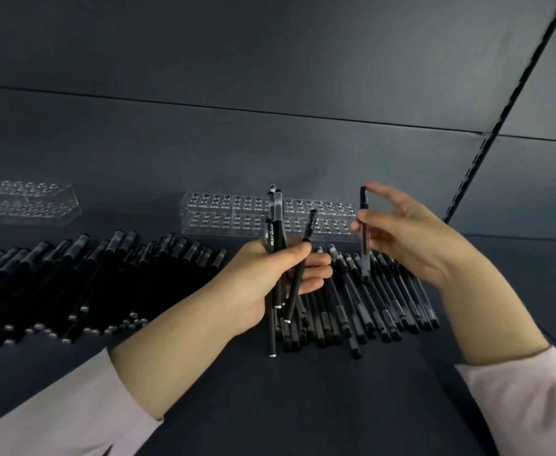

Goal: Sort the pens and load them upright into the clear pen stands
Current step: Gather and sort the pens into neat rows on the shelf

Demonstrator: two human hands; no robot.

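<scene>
My left hand [266,284] grips a bunch of black pens [278,245], held nearly upright with their caps up. My right hand [405,235] pinches a single dark pen [364,238] between thumb and fingers, holding it vertical above the right pile of pens [378,304]. That pile lies flat on the shelf under both hands. A larger row of black pens [82,278] lies to the left. A clear pen stand [230,215] with rows of holes stands behind my hands, and no pens are in it. A second clear stand [23,202] sits at the far left.
The pens and stands rest on a dark grey shelf [303,406] backed by a grey wall panel. A slotted metal upright [487,149] runs diagonally at the right. Pale pink sleeves cover both forearms.
</scene>
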